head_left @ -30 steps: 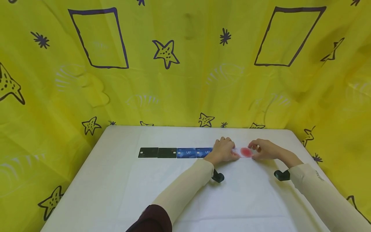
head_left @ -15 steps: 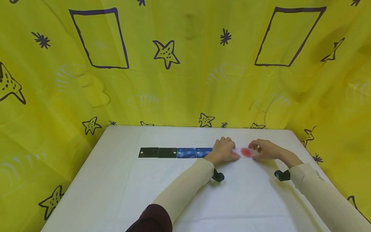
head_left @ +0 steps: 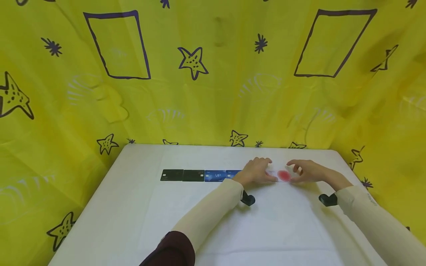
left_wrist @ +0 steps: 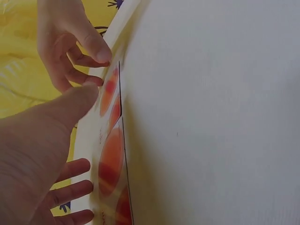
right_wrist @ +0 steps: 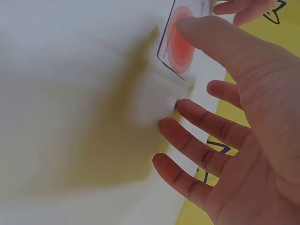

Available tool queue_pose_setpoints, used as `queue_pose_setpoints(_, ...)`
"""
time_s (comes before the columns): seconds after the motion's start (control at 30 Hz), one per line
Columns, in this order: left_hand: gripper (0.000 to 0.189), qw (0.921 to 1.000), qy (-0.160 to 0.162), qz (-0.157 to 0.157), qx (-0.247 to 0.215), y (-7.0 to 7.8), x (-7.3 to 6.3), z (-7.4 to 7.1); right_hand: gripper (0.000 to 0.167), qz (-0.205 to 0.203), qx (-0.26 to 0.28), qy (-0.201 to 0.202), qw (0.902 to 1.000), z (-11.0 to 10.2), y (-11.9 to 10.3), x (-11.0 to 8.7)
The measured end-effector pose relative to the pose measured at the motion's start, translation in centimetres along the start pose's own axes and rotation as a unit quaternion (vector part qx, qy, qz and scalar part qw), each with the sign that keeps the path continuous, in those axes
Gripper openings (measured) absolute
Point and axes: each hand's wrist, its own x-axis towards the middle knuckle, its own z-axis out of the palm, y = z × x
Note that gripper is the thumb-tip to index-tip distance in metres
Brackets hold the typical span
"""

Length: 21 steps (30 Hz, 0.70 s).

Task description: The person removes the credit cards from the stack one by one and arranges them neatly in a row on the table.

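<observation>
A row of flat cards lies end to end across the white table. From the left come a black card [head_left: 173, 175], another black card [head_left: 193, 175], a blue VIP card [head_left: 215, 176] and a second blue card [head_left: 233, 174], partly covered by my left hand [head_left: 254, 171]. Two pale cards with red ovals follow, the near one [left_wrist: 112, 161] and the end one [right_wrist: 180, 44]. My left hand hovers over the first pale card, fingers spread. At the row's right end is my right hand [head_left: 307, 171], fingers apart, its thumb overlapping the end card in the right wrist view.
The white table [head_left: 266, 229] ends just behind the row of cards. A yellow curtain [head_left: 219, 92] with dark star drawings hangs behind and at both sides. Each wrist carries a small black device, such as the right one [head_left: 327, 200].
Both hands have loosened from the pale cards, their fingers spreading. The left hand has shifted slightly left over the second blue card. The cards keep their places in the row.
</observation>
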Motion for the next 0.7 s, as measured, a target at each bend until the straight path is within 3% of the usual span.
queue_pose_setpoints(0.17, 0.090, 0.9999, 0.001, 0.008, 0.013, -0.7, -0.2, -1.0, 0.081, -0.008, -0.011, 0.013, 0.9998, -0.6, -0.4, 0.0)
queue_pose_setpoints(0.4, 0.097, 0.9996, 0.021, 0.009, 0.018, -1.6, -1.0, -3.0, 0.093, 0.022, 0.003, 0.044, 0.9988, -1.2, -1.2, 0.3)
queue_pose_setpoints(0.7, 0.106, 0.9964, 0.077, 0.034, -0.002, -3.9, -1.5, -5.2, 0.104, 0.026, 0.048, 0.090, 0.9944, -2.5, -2.6, 0.2)
